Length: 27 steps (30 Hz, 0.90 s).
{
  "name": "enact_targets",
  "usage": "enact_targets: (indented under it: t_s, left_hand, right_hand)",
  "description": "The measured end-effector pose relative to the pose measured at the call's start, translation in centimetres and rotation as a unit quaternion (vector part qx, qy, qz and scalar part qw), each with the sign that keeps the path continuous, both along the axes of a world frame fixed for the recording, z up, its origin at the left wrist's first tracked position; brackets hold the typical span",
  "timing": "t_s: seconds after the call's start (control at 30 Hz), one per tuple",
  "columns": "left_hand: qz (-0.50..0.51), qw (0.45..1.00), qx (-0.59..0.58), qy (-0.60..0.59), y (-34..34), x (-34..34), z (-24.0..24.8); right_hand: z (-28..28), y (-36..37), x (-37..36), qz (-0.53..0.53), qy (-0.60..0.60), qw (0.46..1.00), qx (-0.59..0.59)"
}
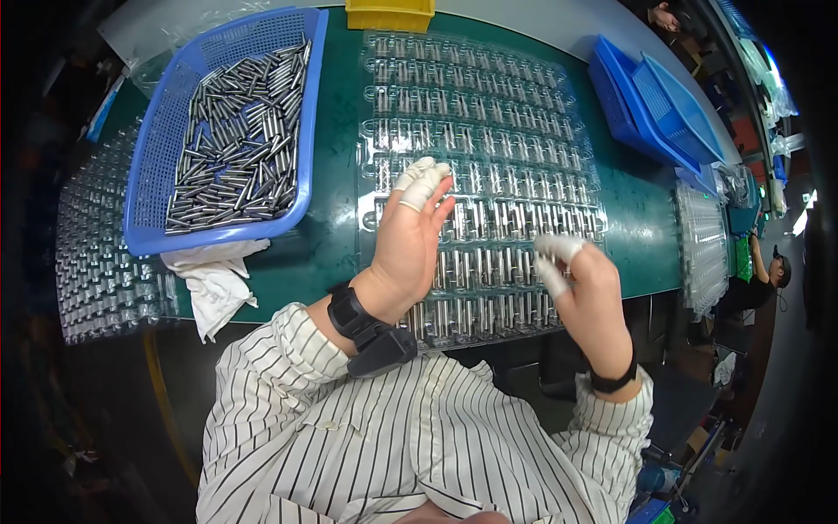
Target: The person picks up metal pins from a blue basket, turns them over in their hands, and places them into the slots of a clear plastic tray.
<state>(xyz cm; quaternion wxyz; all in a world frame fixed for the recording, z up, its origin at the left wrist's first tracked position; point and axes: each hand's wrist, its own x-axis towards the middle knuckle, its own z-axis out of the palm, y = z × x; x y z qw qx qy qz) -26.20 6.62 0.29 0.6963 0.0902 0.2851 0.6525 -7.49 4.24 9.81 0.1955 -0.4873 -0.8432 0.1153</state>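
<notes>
A clear plastic tray (471, 140) with rows of pockets lies before me, and shiny metal pins (491, 266) stand side by side in its nearer rows. Over the tray's left part is my left hand (408, 249), its white-covered fingertips drawn together; whatever they may hold is hidden. My right hand (595, 293) hovers over the tray's right side, thumb and forefinger apart in white finger covers, with nothing plainly seen between them. To the left, a blue mesh basket (140, 192) holds a heap of loose metal pins (244, 140).
A white cloth (214, 293) hangs under the basket at the table edge. More clear trays lie at far left (113, 253) and stacked at right (701, 244). Blue baskets (655, 105) and a yellow bin (390, 13) stand farther back. Another person (768, 275) is at far right.
</notes>
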Motion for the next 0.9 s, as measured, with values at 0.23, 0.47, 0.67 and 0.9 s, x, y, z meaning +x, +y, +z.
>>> enact_targets:
  t_s: [0.23, 0.47, 0.67, 0.9]
  left_hand:
    - [-0.098, 0.985, 0.043, 0.134, -4.9, -3.0, 6.3]
    - [-0.073, 0.818, 0.120, 0.558, -3.2, -11.6, 16.6]
    - [-0.076, 0.657, -0.183, 0.728, 3.9, -19.2, 19.6]
    - [-0.222, 0.543, -0.095, 0.804, 12.9, -26.4, 12.8]
  right_hand:
    - [-0.4, -10.0, 1.6, -0.079, 0.112, 0.987, -0.084]
    - [-3.8, -14.4, 3.8, -0.096, 0.128, 0.976, 0.147]
    - [-0.6, -15.8, 5.9, -0.117, 0.134, 0.971, 0.160]
    - [0.2, -14.7, 6.1, -0.138, 0.151, 0.969, 0.138]
